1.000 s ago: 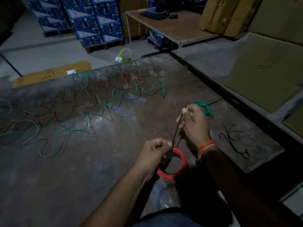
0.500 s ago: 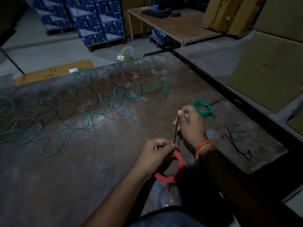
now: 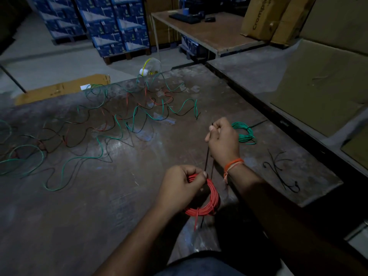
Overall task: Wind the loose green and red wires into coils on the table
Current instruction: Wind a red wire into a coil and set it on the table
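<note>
Hands of one person are working close together over a dark worktop, seen from a head camera looking down. Left hand is gripping the top of a red wire coil, its fingers curled around the bundled strands, with the ring hanging below and to the right of the fist. Right hand is sitting just beyond it, farther from the body, pinching the upper end of a thin black tie. That tie is running nearly straight between the two hands, its long axis pointing away from the person, so the coming pull looks to be along that line, with the right hand drawing away from the coil. A finished green wire coil is lying just past the right hand. Loose green and red wires are sprawling well apart to the left. Spare black ties are lying to the right. A cardboard box is showing partial lettering, seemingly "Crompto"; the print on the blue cartons is too small to read.
</note>
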Motion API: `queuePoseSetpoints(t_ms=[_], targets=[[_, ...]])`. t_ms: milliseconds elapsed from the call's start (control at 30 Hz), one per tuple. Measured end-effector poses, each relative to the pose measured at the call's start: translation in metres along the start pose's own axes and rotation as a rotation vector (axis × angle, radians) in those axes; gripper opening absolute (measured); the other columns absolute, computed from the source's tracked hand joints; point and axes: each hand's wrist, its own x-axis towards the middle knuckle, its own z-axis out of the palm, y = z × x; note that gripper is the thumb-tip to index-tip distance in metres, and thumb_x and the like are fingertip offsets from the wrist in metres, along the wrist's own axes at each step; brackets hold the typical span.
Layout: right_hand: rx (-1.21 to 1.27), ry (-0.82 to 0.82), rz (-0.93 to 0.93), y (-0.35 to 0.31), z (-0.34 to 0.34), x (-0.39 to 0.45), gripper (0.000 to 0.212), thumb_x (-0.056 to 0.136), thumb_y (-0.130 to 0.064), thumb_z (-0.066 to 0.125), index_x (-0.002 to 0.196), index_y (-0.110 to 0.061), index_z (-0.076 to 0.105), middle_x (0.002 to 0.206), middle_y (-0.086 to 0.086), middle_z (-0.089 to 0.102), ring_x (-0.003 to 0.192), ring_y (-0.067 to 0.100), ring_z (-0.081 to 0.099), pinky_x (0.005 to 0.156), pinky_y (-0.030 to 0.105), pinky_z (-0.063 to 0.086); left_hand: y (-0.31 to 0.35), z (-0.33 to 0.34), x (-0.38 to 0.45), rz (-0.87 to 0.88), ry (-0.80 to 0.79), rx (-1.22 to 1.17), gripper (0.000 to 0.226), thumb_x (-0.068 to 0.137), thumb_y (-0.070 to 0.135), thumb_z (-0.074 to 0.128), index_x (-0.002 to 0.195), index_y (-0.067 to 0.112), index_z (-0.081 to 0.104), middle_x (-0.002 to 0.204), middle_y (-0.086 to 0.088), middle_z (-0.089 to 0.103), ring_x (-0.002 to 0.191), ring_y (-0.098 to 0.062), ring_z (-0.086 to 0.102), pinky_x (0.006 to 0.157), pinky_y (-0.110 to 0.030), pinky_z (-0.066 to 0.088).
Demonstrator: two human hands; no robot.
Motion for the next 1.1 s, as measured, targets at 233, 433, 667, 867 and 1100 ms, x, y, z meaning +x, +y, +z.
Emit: queuePoseSetpoints(t_ms=[233, 433, 667, 867, 1100], targets=[[0.061, -0.063, 0.151, 0.007, 0.004, 0.004, 0.010, 0.096, -0.009, 0.054, 0.087, -0.010, 0.055, 0.063, -0.004, 0.066, 0.062, 0.006, 0.060, 0.060, 0.020, 0.042, -0.002, 0.004, -0.003, -0.072, 0.005, -0.182, 0.029, 0.084, 0.042, 0.064, 0.079, 0.016, 0.074, 0.070, -0.013, 0.071, 0.062, -0.016, 0.061, 0.062, -0.047, 0.053], [0.322, -0.153, 0.251, 0.007, -0.015, 0.009, 0.014, 0.104, -0.017, 0.050, 0.092, -0.013, 0.056, 0.068, 0.001, 0.066, 0.051, 0.006, 0.054, 0.050, 0.021, 0.041, -0.003, 0.011, -0.002, -0.111, -0.004, -0.398, 0.019, 0.094, 0.019, 0.067, 0.081, 0.006, 0.073, 0.070, -0.005, 0.072, 0.063, -0.009, 0.062, 0.062, -0.023, 0.046], [0.481, -0.730, 0.442, 0.021, -0.069, -0.032, 0.040, 0.085, -0.052, 0.070, 0.094, -0.013, 0.071, 0.081, 0.010, 0.061, 0.064, 0.013, 0.047, 0.055, 0.026, 0.029, -0.001, 0.013, 0.019, -0.012, -0.096, -0.385, 0.016, 0.089, 0.023, 0.066, 0.091, 0.011, 0.075, 0.085, -0.001, 0.076, 0.079, -0.010, 0.066, 0.073, -0.027, 0.051], [0.639, -0.559, 0.383, 0.043, -0.100, -0.050, 0.011, 0.091, -0.001, 0.069, 0.099, -0.007, 0.074, 0.090, 0.016, 0.074, 0.080, 0.021, 0.066, 0.078, 0.030, 0.052, 0.016, 0.038, 0.038, 0.015, -0.275, -0.272, 0.014, 0.091, 0.013, 0.067, 0.103, 0.007, 0.065, 0.089, -0.011, 0.073, 0.080, -0.010, 0.065, 0.076, -0.030, 0.052], [0.599, -0.252, 0.506, 0.080, -0.136, -0.037, 0.019, 0.096, 0.008, 0.055, 0.084, -0.003, 0.064, 0.055, 0.003, 0.052, 0.044, 0.005, 0.042, 0.045, 0.015, 0.035, 0.023, 0.095, 0.077, -0.298, -0.268, -0.589, 0.026, 0.083, -0.003, 0.074, 0.100, -0.005, 0.055, 0.072, -0.016, 0.061, 0.060, -0.016, 0.060, 0.055, -0.025, 0.052]])
